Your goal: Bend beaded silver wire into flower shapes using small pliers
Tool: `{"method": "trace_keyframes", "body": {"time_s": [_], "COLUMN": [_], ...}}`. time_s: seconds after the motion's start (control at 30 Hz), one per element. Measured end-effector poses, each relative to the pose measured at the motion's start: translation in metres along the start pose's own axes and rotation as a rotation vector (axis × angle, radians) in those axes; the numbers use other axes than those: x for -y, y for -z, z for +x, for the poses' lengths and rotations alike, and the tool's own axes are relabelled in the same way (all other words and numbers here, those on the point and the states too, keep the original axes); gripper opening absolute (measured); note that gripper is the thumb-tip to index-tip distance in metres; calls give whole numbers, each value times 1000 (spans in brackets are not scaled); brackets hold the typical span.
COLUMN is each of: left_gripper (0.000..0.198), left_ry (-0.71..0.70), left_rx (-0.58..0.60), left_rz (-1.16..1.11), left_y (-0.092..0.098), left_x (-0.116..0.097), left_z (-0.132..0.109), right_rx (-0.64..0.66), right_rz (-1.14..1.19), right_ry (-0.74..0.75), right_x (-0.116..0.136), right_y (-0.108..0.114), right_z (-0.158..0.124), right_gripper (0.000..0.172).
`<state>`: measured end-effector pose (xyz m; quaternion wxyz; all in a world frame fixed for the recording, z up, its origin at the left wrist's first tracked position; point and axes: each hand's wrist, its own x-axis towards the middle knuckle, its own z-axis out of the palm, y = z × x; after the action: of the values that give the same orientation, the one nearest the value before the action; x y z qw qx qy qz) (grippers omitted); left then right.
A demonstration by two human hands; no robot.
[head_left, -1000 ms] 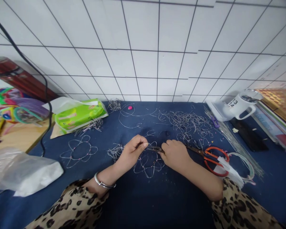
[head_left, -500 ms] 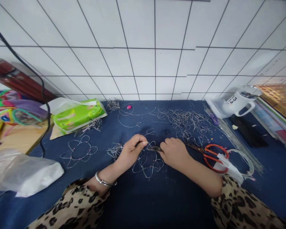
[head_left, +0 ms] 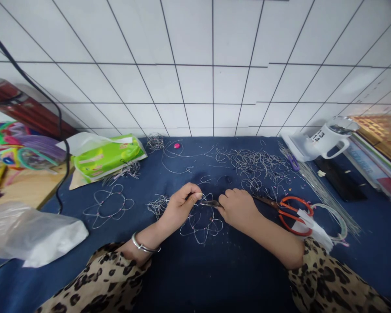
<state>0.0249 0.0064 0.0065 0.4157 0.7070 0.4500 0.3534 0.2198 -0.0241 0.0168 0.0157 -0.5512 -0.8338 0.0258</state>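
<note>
Between my hands is a flower-shaped wire piece (head_left: 201,240) with small pink beads around its ring. My left hand (head_left: 181,204) pinches its upper wire between thumb and forefinger. My right hand (head_left: 238,208) is closed around a pair of pliers (head_left: 211,203), whose jaws reach left to the wire beside my left fingertips. The handles are hidden in my palm. Whether the jaws grip the wire is too small to tell. A similar beaded wire flower (head_left: 109,205) lies flat on the cloth to the left, and a bundle of bent wires (head_left: 157,205) sits beside my left wrist.
Orange-handled scissors (head_left: 296,214) lie right of my right hand. Behind them are tangled wire scraps (head_left: 256,163) and long straight wires (head_left: 332,200). A white mug (head_left: 329,141) stands at the back right. A green tissue pack (head_left: 109,158) and plastic bag (head_left: 39,234) lie left.
The wire flower between my hands has shifted very slightly to the left at its lower petals. Both hands keep almost the same place and hold.
</note>
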Motion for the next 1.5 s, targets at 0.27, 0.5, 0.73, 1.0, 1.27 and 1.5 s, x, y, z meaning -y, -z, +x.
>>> {"method": "trace_keyframes", "body": {"time_s": [0.27, 0.5, 0.73, 1.0, 1.27, 1.5], "left_gripper": [14, 15, 15, 15, 15, 15], "left_ry": [23, 18, 3, 24, 36, 40], "left_rx": [-23, -13, -6, -15, -22, -20], "left_rz": [-34, -60, -49, -58, -80, -102], "left_y": [-3, -3, -4, -4, -5, -5], "left_x": [-2, -3, -1, -3, 1, 0], "left_z": [-3, -2, -2, -2, -1, -2], "right_rx": [67, 90, 89, 63, 31, 10], "right_rz": [-9, -5, 6, -3, -7, -21], "right_ry": [-9, -25, -26, -23, -30, -24], "right_x": [3, 3, 3, 3, 3, 5], "right_y": [4, 2, 0, 1, 2, 2], "right_z": [0, 0, 0, -2, -2, -3], "right_gripper": [30, 32, 34, 31, 32, 29]}}
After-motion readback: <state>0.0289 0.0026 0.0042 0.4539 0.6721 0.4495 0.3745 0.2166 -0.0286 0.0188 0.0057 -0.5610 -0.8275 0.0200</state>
